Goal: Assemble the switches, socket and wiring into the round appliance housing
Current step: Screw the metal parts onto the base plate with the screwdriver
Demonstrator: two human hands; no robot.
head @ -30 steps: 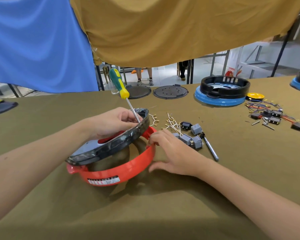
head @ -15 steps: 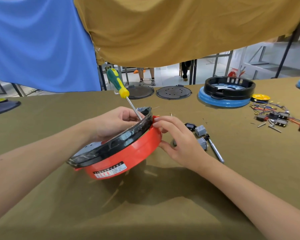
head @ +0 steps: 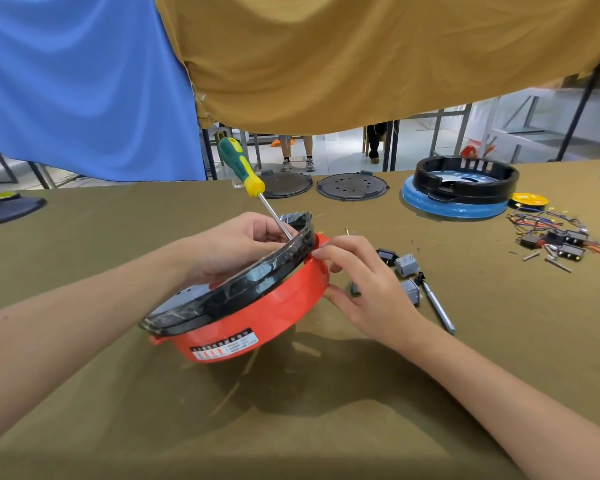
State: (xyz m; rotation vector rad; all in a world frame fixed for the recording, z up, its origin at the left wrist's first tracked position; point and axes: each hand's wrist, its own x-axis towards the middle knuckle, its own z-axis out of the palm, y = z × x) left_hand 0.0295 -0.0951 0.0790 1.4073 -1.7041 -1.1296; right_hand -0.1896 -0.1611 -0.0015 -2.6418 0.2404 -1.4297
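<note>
At the far left of the olive-covered table (head: 84, 375), a dark flat part (head: 11, 209) lies unused. Toward centre, the left hand (head: 236, 251) reaches behind the round appliance housing (head: 257, 313), its fingers curled around the shaft of a green-and-yellow screwdriver (head: 246, 174); the handle points up and away, which judging by the angle keeps the tool ready while the same hand steadies the assembly. The housing consists of a red shell with a black inner ring (head: 243, 289) seated in it. It stands tipped on its lower edge, label side toward the viewer, probably so that the side wall faces the right hand.

The right hand (head: 364, 289) is placed at the housing's right edge: the thumb presses the red wall from below while the fingertips (head: 321, 252) pinch at the rim near a red tab. Whether a small part is held there cannot be told.

Just right of that hand, grey switch or socket blocks (head: 406, 266) and a second tool with a metal shaft (head: 437, 306) lie within reach, still outside the housing. Farther back are two black perforated discs (head: 352, 185) and a blue-based housing (head: 461, 192). At far right, a bundle of wired switches (head: 561, 237) awaits fitting.
</note>
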